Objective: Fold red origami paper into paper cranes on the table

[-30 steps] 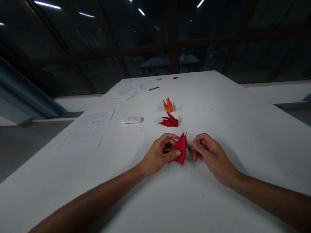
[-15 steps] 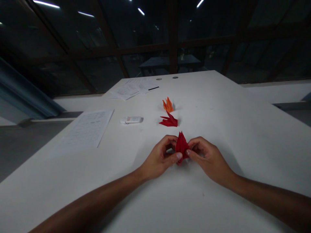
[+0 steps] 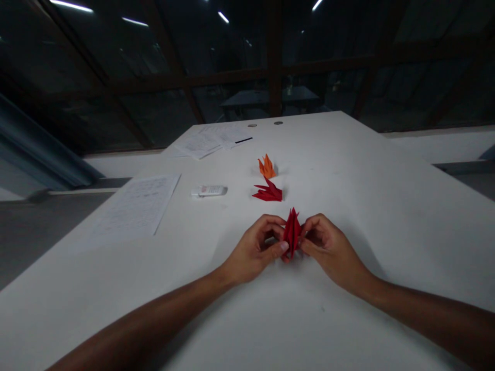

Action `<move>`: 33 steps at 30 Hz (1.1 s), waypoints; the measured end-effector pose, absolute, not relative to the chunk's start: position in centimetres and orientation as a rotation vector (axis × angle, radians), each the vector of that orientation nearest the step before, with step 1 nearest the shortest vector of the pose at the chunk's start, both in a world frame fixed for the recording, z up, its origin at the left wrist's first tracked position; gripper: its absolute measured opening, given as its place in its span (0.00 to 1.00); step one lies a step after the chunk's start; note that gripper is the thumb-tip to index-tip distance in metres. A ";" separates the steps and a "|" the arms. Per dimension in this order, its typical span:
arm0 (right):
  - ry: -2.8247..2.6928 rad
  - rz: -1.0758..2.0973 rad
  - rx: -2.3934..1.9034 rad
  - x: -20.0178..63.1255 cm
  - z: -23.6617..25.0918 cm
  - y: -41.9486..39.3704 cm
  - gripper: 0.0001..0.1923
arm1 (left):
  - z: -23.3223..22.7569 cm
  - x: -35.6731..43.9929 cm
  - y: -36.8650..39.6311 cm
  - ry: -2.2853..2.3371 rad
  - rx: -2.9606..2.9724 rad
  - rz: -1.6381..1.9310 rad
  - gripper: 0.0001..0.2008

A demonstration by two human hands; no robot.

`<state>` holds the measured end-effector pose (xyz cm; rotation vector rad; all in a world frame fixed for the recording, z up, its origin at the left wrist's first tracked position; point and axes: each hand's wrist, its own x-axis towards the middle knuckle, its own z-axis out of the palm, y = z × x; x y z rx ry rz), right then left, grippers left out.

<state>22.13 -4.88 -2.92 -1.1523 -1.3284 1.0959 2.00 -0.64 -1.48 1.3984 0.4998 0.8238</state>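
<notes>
Both hands are now pinched on the folded red paper figure (image 3: pixel 291 238), which is held upright just above the white table (image 3: pixel 386 216); a second ago only the left hand (image 3: pixel 253 251) gripped it, the right hand (image 3: pixel 328 247) being apart. Bare tabletop lies to the right. A finished red paper figure (image 3: pixel 268 191) sits near, farther from the person.

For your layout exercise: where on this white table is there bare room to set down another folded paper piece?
Bare table lies right of the orange and red paper shapes, and near the front edge between the forearms. It is crowded on the left, with the printed sheet, glue tube and far papers, and where both hands hold the red fold.
</notes>
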 end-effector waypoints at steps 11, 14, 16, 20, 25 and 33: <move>-1.548 1.003 -1.104 21.9 -1.6 -5.6 0.10 | -1.6 2.1 -0.6 0.601 1.487 0.847 0.13; -1.584 0.893 -1.165 21.8 -1.6 -5.6 0.11 | -1.5 2.1 -0.6 0.641 1.570 0.902 0.08; -1.598 0.845 -1.185 21.8 -1.7 -5.4 0.08 | -1.4 2.0 -0.6 0.676 1.618 0.919 0.06; -1.618 0.783 -1.163 21.9 -1.7 -5.2 0.05 | -1.3 2.1 -0.7 0.651 1.547 0.876 0.06; -1.582 0.842 -1.115 22.1 -1.9 -5.3 0.03 | -1.2 2.1 -0.6 0.666 1.588 0.906 0.05; -1.523 0.974 -1.051 22.1 -2.1 -5.3 0.05 | -1.0 2.1 -0.7 0.612 1.540 0.915 0.05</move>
